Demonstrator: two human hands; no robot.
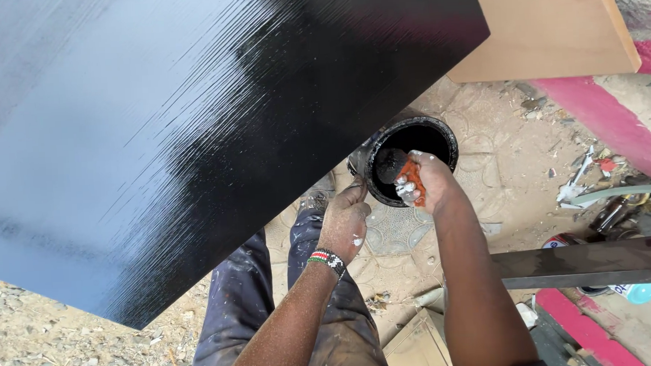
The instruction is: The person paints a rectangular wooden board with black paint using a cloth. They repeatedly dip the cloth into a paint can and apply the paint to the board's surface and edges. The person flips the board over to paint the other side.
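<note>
Right hand (428, 179) closed around orange-handled paintbrush (403, 170), black-loaded bristles at mouth of round black paint tin (442, 136) on sandy ground. Left hand (344, 220), fingers curled, touches tin's near rim beside edge of large wet glossy black-painted board (189, 123). Beaded wristband (328, 258) on left wrist.

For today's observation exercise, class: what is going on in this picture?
A person stands over a large board coated in wet, glossy black paint. Their right hand grips an orange-handled brush and dips it into a black paint can on the ground. Their left hand, with a beaded wristband, rests at the board's edge. An unpainted wooden board lies beyond.
</note>
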